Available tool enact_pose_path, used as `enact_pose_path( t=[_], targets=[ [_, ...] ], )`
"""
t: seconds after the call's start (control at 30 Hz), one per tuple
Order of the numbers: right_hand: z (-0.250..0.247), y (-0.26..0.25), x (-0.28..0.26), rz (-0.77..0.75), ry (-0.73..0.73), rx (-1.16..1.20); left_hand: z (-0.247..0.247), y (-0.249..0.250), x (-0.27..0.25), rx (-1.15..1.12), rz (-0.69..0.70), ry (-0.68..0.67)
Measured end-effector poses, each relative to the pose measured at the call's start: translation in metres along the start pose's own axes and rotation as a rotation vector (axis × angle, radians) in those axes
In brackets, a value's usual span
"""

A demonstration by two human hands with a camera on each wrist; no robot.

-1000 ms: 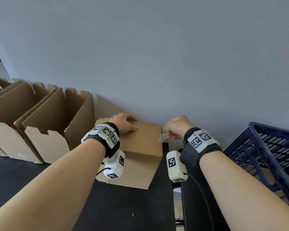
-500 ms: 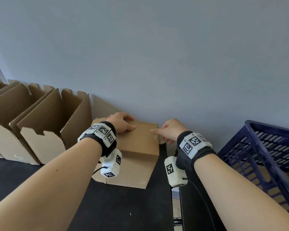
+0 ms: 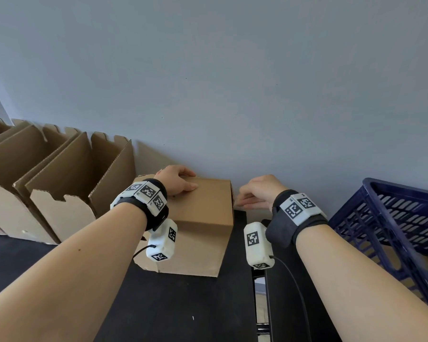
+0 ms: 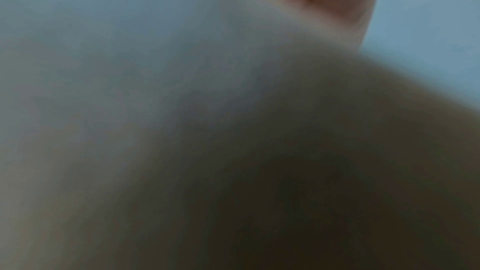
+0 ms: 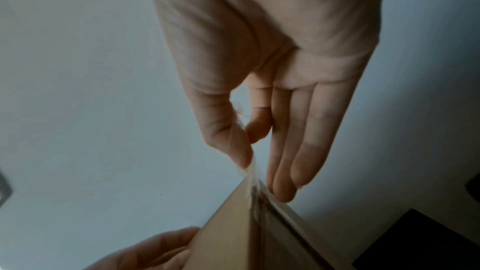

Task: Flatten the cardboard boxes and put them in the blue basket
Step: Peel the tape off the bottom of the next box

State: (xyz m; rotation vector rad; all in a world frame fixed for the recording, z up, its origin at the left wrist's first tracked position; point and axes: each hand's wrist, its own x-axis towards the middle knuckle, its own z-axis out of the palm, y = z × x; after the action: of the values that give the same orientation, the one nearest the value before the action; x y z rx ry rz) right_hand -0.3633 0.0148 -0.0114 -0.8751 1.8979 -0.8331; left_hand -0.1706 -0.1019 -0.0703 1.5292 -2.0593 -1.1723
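Note:
A closed brown cardboard box [image 3: 200, 225] stands on the black table [image 3: 171, 307] against the wall. My left hand [image 3: 176, 181] lies on its top, thumb along the top face and fingers bent over the far edge. My right hand [image 3: 253, 195] is just off the box's right side. In the right wrist view its thumb and forefinger [image 5: 246, 141] pinch a strip of clear tape [image 5: 251, 174] that runs down to the box's corner [image 5: 233, 233]; the other fingers are straight. The blue basket [image 3: 381, 201] stands at the right. The left wrist view is a blur.
Several open-topped cardboard boxes [image 3: 59, 193] stand in a row at the left along the grey wall. A narrow gap [image 3: 260, 292] splits the black surface right of the closed box. Some cardboard shows inside the blue basket.
My right hand went to the box's top right edge, then drew off to its right side and lower, with tape pinched. My left hand stayed on the box top.

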Motion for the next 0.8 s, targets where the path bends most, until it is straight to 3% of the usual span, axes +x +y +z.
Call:
enact_pose_path(
  t=[0.33, 0.47, 0.6, 0.8],
  targets=[
    [0.003, -0.012, -0.001, -0.079, -0.050, 0.335, -0.012, 0.011, -0.005, -0.116, 0.032, 0.089],
    [0.003, -0.032, -0.003, -0.183, -0.059, 0.461, -0.015, 0.036, -0.017, -0.270, 0.146, 0.051],
    [0.007, -0.047, -0.006, -0.251, -0.070, 0.427, -0.017, 0.059, -0.027, -0.432, 0.228, 0.007],
    [0.013, -0.046, -0.004, -0.261, -0.060, 0.449, -0.021, 0.065, -0.032, -0.346, 0.227, -0.075]
  ],
)
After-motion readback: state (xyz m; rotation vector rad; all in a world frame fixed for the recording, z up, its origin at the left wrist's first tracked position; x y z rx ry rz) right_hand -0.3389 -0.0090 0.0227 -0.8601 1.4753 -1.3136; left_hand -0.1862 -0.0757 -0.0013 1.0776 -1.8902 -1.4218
